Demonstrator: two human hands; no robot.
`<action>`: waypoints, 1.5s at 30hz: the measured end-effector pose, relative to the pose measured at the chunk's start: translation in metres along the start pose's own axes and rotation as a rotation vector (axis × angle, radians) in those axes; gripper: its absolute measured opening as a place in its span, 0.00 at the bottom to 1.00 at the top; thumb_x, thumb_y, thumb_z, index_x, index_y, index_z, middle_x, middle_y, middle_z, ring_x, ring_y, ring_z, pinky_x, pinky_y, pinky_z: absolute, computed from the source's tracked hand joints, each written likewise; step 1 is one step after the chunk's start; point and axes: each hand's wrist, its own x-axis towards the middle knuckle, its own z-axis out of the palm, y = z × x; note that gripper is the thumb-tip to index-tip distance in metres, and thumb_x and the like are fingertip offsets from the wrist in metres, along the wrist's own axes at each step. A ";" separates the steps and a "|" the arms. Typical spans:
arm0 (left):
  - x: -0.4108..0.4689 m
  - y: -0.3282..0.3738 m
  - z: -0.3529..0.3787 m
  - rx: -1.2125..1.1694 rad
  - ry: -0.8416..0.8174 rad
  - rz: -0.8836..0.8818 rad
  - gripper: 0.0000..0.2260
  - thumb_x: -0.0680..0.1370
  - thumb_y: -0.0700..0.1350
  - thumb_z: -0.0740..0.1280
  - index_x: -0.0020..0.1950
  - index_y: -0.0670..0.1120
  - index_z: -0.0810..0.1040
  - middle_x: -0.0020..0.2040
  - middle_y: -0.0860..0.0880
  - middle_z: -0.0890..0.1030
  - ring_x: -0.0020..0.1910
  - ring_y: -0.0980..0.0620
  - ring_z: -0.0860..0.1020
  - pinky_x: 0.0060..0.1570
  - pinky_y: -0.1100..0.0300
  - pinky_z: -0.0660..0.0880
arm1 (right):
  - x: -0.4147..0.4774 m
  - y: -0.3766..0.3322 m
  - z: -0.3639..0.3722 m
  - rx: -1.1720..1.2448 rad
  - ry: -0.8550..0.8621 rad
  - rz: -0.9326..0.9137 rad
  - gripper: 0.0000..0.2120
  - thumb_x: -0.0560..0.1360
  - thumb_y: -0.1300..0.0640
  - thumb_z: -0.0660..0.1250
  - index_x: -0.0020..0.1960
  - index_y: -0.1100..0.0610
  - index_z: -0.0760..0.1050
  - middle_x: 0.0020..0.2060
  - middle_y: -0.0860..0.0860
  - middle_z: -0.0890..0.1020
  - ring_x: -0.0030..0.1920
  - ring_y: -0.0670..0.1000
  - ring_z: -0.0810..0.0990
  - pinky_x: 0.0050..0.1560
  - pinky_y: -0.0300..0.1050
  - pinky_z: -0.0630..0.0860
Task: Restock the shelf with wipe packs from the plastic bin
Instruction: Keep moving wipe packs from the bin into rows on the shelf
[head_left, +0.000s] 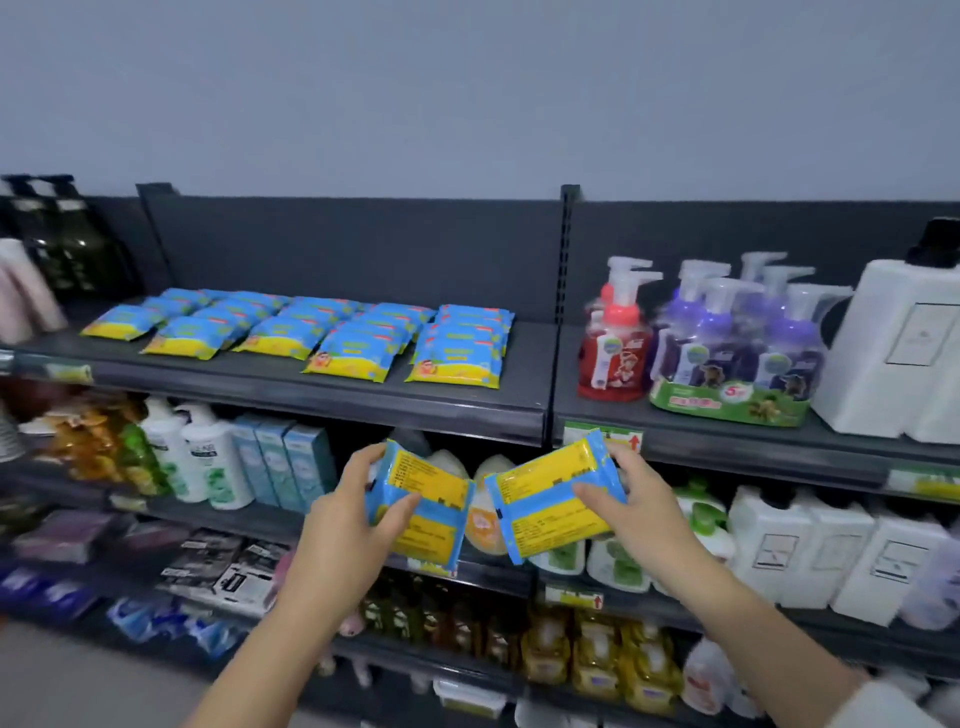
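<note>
Both my hands are full, just below the front edge of the top shelf.
Stocked packs lie in rows up there; my left hand grips one wipe pack, and the second pack sits gripped in my right hand.

Even, soft light (edges blurred and bowed), no glare.

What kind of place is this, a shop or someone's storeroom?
Most likely a shop's toiletries aisle: tiered dark shelves with price tags on their edges, rows of identical wipe packs on the top shelf, and pump bottles of soap beside them.
</note>
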 end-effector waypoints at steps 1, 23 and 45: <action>0.002 -0.008 -0.009 0.007 0.010 -0.010 0.20 0.73 0.54 0.68 0.63 0.58 0.65 0.39 0.43 0.82 0.33 0.46 0.79 0.35 0.44 0.77 | 0.005 -0.007 0.014 -0.003 -0.020 -0.012 0.13 0.76 0.58 0.67 0.57 0.46 0.72 0.48 0.45 0.82 0.48 0.46 0.81 0.48 0.46 0.78; 0.136 -0.208 -0.206 0.076 0.127 0.009 0.27 0.75 0.53 0.67 0.71 0.62 0.59 0.25 0.44 0.73 0.21 0.53 0.66 0.23 0.61 0.59 | 0.151 -0.116 0.295 0.050 -0.030 -0.218 0.28 0.75 0.59 0.68 0.68 0.39 0.63 0.47 0.56 0.83 0.47 0.60 0.79 0.48 0.49 0.76; 0.293 -0.238 -0.236 -0.091 0.593 0.047 0.21 0.74 0.43 0.70 0.53 0.61 0.61 0.45 0.61 0.77 0.42 0.63 0.78 0.46 0.47 0.77 | 0.333 -0.160 0.353 -0.226 -0.063 -0.737 0.20 0.74 0.60 0.65 0.65 0.48 0.70 0.53 0.46 0.80 0.55 0.45 0.76 0.53 0.34 0.67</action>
